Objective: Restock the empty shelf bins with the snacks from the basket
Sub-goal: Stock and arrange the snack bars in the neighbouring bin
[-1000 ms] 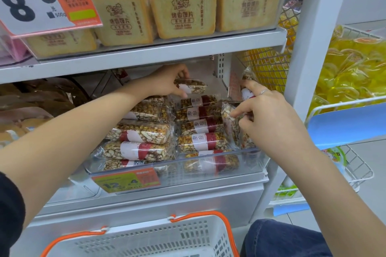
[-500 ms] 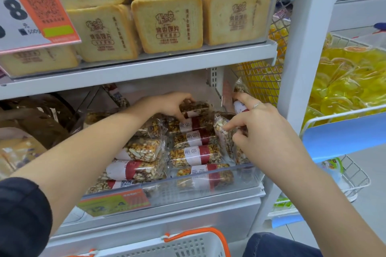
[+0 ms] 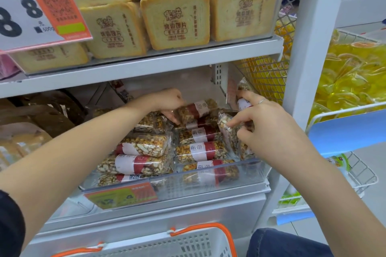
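Clear plastic shelf bin (image 3: pixel 240 175) held rows of wrapped nut bars. Left hand (image 3: pixel 169 102) gripped far nut bar (image 3: pixel 196 109) at bin's back. Right hand (image 3: pixel 265 123) pinched upright nut bars (image 3: pixel 226 129) against bin's right wall. White basket (image 3: pixel 188 242) sat near, below shelf.

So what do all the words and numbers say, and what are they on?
"88" and "500g": big price sign, top left.
"烤香馍片": toast packs on the upper shelf; the smaller print is too blurred.
"12" and "4", partly blurred: orange price tag on the clear bin.
White labels on the nut bars: too small to read.
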`<state>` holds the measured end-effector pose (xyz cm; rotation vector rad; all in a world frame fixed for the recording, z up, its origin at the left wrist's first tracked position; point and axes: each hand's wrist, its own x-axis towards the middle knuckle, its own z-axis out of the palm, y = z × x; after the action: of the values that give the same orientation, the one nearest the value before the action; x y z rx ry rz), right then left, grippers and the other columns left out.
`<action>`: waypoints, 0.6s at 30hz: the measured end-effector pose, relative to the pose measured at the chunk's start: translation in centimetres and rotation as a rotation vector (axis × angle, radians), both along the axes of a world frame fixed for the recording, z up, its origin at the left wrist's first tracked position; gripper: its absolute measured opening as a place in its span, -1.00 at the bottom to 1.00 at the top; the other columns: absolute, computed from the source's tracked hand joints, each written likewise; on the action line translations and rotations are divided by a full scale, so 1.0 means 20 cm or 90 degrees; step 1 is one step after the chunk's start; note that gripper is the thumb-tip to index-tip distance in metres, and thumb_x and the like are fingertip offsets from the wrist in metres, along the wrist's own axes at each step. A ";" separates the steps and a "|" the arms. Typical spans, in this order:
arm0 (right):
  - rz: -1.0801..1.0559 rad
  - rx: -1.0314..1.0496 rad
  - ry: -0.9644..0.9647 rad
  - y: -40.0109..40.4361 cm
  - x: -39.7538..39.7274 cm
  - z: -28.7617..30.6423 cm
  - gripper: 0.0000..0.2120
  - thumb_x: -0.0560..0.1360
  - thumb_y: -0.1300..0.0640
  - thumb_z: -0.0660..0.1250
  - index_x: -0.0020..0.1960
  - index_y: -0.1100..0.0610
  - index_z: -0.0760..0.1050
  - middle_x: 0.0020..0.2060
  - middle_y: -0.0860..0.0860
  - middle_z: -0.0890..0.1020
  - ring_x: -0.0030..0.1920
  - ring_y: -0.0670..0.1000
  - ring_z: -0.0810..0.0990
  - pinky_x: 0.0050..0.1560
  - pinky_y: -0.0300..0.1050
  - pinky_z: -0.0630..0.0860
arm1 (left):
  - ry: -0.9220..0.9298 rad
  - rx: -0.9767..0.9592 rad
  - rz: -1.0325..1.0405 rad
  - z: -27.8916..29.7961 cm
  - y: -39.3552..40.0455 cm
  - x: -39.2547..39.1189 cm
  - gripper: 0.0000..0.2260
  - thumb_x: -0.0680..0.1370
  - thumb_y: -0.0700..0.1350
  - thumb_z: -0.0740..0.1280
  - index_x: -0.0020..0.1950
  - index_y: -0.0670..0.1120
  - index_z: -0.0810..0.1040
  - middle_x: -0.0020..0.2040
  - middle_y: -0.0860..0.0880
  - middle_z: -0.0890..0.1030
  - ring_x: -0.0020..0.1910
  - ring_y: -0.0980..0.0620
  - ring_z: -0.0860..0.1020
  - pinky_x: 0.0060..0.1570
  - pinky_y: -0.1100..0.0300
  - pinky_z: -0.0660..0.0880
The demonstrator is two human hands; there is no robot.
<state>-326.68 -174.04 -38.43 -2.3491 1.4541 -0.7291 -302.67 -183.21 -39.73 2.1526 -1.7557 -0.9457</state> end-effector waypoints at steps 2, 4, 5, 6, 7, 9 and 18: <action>0.001 -0.002 0.004 0.01 0.00 0.00 -0.67 0.45 0.26 0.28 -0.04 -0.13 0.67 0.46 -0.13 0.29 0.32 0.09 0.39 0.16 -0.12 0.40 | -0.221 -0.164 -0.089 -0.03 -0.02 0.00 -0.84 0.61 -0.12 0.21 0.03 -0.20 0.49 -0.07 -0.16 0.56 -0.19 -0.12 0.62 -0.25 0.07 0.57; 0.001 -0.004 0.002 0.01 -0.01 -0.01 -0.67 0.44 0.26 0.28 -0.04 -0.11 0.67 0.46 -0.12 0.30 0.33 0.10 0.39 0.19 -0.12 0.38 | -0.285 -0.253 -0.155 -0.02 -0.03 -0.03 -0.78 0.60 -0.07 0.23 -0.01 -0.22 0.54 -0.13 -0.10 0.55 -0.19 -0.07 0.53 -0.29 0.16 0.38; 0.002 -0.006 -0.001 0.00 -0.01 -0.01 -0.67 0.44 0.27 0.28 -0.04 -0.11 0.67 0.45 -0.11 0.31 0.33 0.10 0.39 0.19 -0.13 0.38 | -0.271 -0.234 -0.161 -0.02 -0.04 -0.04 -0.75 0.58 -0.01 0.27 -0.01 -0.20 0.54 -0.16 -0.06 0.54 -0.19 -0.04 0.50 -0.29 0.18 0.35; 0.003 -0.008 -0.004 0.00 -0.01 -0.01 -0.67 0.44 0.27 0.28 -0.05 -0.10 0.68 0.45 -0.10 0.32 0.33 0.11 0.40 0.18 -0.14 0.38 | -0.252 -0.192 -0.164 -0.01 -0.04 -0.06 -0.72 0.54 0.06 0.32 0.01 -0.16 0.52 -0.14 -0.02 0.52 -0.16 -0.01 0.49 -0.26 0.18 0.37; 0.004 -0.009 -0.005 0.00 -0.01 -0.01 -0.67 0.44 0.27 0.27 -0.06 -0.10 0.68 0.45 -0.10 0.32 0.32 0.10 0.40 0.16 -0.17 0.38 | -0.240 -0.142 -0.169 -0.02 -0.05 -0.08 -0.69 0.48 0.09 0.39 0.06 -0.11 0.50 -0.09 0.01 0.52 -0.12 0.01 0.49 -0.22 0.17 0.40; 0.003 -0.007 0.001 0.00 -0.01 0.00 -0.68 0.45 0.26 0.27 -0.06 -0.10 0.68 0.45 -0.11 0.32 0.33 0.08 0.40 0.08 -0.22 0.35 | -0.264 -0.100 -0.190 -0.05 -0.07 -0.10 -0.60 0.40 0.04 0.48 0.14 -0.07 0.45 0.03 -0.01 0.54 -0.07 0.01 0.50 -0.18 0.16 0.42; 0.011 0.002 0.004 0.00 -0.01 0.01 -0.69 0.43 0.27 0.29 -0.05 -0.09 0.68 0.45 -0.11 0.31 0.36 0.07 0.37 0.18 -0.14 0.38 | -0.101 0.021 -0.096 0.01 -0.04 -0.11 -0.63 0.67 -0.05 0.04 0.43 -0.18 0.29 0.04 -0.27 0.61 -0.32 -0.05 0.58 -0.14 0.07 0.60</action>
<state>-326.79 -174.00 -38.26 -2.3597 1.4348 -0.7153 -304.81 -183.94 -39.46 2.1960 -2.0143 -0.8634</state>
